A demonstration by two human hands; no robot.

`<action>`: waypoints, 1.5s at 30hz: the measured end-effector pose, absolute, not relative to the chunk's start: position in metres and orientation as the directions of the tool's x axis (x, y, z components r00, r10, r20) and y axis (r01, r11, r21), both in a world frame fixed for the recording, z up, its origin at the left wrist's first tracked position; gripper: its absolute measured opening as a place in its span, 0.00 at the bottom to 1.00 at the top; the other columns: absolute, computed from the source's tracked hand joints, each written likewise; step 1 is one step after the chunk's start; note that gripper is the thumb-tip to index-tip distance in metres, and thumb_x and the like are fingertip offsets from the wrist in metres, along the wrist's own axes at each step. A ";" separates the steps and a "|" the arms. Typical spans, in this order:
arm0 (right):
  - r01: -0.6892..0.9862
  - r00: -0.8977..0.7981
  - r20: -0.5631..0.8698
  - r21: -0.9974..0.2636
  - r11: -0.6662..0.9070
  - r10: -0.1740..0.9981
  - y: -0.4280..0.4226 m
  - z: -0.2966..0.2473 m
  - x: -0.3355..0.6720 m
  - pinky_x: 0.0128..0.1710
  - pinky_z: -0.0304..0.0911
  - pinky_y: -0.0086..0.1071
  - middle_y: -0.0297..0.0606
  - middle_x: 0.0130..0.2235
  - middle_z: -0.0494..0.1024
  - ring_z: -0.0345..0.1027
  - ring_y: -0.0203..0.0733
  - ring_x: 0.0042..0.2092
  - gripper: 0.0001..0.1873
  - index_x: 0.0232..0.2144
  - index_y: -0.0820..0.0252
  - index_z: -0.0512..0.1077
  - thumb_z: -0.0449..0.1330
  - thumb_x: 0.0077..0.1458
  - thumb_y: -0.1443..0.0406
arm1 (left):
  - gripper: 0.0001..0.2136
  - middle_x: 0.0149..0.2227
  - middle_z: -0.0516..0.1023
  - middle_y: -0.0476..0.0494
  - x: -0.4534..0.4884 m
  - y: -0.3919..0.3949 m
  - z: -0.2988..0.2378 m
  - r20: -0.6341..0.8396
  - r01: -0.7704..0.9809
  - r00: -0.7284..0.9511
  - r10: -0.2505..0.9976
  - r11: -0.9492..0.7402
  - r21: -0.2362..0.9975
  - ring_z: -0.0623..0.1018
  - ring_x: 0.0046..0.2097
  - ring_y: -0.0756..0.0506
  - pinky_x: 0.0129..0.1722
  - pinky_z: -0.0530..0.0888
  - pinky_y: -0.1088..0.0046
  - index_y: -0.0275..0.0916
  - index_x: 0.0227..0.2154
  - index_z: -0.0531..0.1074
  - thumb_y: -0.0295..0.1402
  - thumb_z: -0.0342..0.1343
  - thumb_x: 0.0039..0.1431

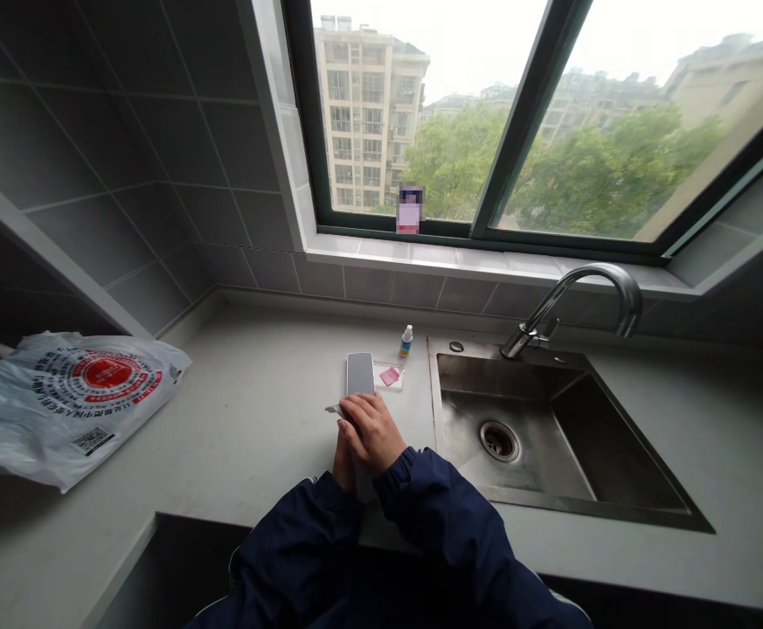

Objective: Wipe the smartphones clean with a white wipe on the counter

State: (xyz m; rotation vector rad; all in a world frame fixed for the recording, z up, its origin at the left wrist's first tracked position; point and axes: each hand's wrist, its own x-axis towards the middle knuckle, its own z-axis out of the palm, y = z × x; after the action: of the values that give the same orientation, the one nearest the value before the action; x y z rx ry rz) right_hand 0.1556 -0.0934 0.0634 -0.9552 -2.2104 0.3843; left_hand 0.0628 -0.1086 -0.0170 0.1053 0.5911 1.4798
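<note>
My right hand (379,432) lies across the top of my left hand (343,461), its fingers pressed together and bent over a dark object between the two. From the left side of the fingers a thin grey piece (333,409) sticks out, perhaps cloth or film; its kind is unclear. Most of the left hand is hidden beneath the right. Just beyond the fingertips a flat grey-faced slab (360,373), phone-like in shape, rests on the counter. Beside it is a clear shallow case (397,385) with a pink square (390,376) on it. Behind these stands a small white-capped bottle (406,342).
A steel sink (443,419) with a curved tap (574,284) is set into the counter (256,393) on the right. A printed white plastic bag (59,419) sits at the left. A window (479,231) is behind; a blurred pinkish item (410,210) shows at its sill.
</note>
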 end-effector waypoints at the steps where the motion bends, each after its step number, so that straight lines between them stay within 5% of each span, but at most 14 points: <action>1: 0.538 -0.484 0.468 -0.507 0.674 0.739 -0.094 0.062 0.156 0.65 0.44 0.50 0.42 0.55 0.72 0.60 0.47 0.59 0.19 0.56 0.58 0.67 0.51 0.65 0.61 | 0.19 0.53 0.74 0.43 0.064 -0.110 -0.016 -0.310 -0.904 -0.045 0.950 0.093 0.416 0.55 0.67 0.49 0.61 0.62 0.72 0.39 0.45 0.73 0.23 0.36 0.65; 7: 0.587 -0.375 0.449 -0.562 0.583 0.811 -0.089 0.053 0.161 0.64 0.42 0.54 0.43 0.53 0.74 0.62 0.49 0.57 0.19 0.55 0.59 0.68 0.52 0.63 0.62 | 0.20 0.52 0.75 0.38 0.077 -0.118 -0.008 -0.337 -0.933 -0.038 0.941 0.087 0.350 0.63 0.64 0.42 0.63 0.61 0.64 0.35 0.51 0.71 0.40 0.39 0.68; 16: 0.572 -0.262 0.453 -0.638 0.515 0.852 -0.085 0.041 0.178 0.58 0.62 0.38 0.46 0.56 0.72 0.65 0.44 0.58 0.22 0.57 0.62 0.67 0.45 0.66 0.64 | 0.25 0.54 0.75 0.38 0.079 -0.123 -0.005 -0.253 -0.926 0.187 0.949 0.256 0.277 0.65 0.63 0.37 0.63 0.60 0.56 0.39 0.60 0.63 0.46 0.43 0.65; 24: 0.566 -0.300 0.356 -0.680 0.466 0.885 -0.113 0.031 0.184 0.61 0.56 0.50 0.44 0.60 0.68 0.63 0.47 0.61 0.25 0.62 0.58 0.61 0.48 0.64 0.65 | 0.29 0.55 0.74 0.35 0.076 -0.121 -0.002 -0.257 -0.931 0.199 0.946 0.264 0.251 0.67 0.61 0.36 0.63 0.60 0.56 0.36 0.63 0.58 0.48 0.43 0.65; 30: 0.655 -0.364 0.293 -0.594 0.467 0.884 -0.134 0.029 0.198 0.61 0.47 0.62 0.44 0.62 0.64 0.50 0.53 0.66 0.25 0.62 0.59 0.61 0.48 0.64 0.66 | 0.29 0.53 0.75 0.33 0.078 -0.123 -0.006 -0.303 -0.935 0.169 0.938 0.250 0.252 0.69 0.60 0.34 0.62 0.61 0.54 0.35 0.60 0.63 0.49 0.45 0.63; 45: 0.757 -0.472 0.313 -0.336 0.561 0.824 -0.180 0.027 0.209 0.61 0.49 0.62 0.42 0.66 0.54 0.40 0.60 0.68 0.30 0.64 0.61 0.58 0.53 0.59 0.66 | 0.32 0.49 0.77 0.30 0.074 -0.126 0.001 -0.274 -0.885 0.270 0.923 0.350 0.307 0.76 0.51 0.33 0.56 0.66 0.52 0.32 0.59 0.64 0.52 0.46 0.62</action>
State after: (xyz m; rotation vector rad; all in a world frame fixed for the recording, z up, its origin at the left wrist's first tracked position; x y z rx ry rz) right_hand 0.2091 -0.1798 0.0273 -1.2766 -2.3585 0.2086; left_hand 0.0738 -0.1260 0.0011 0.0993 0.4406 1.2205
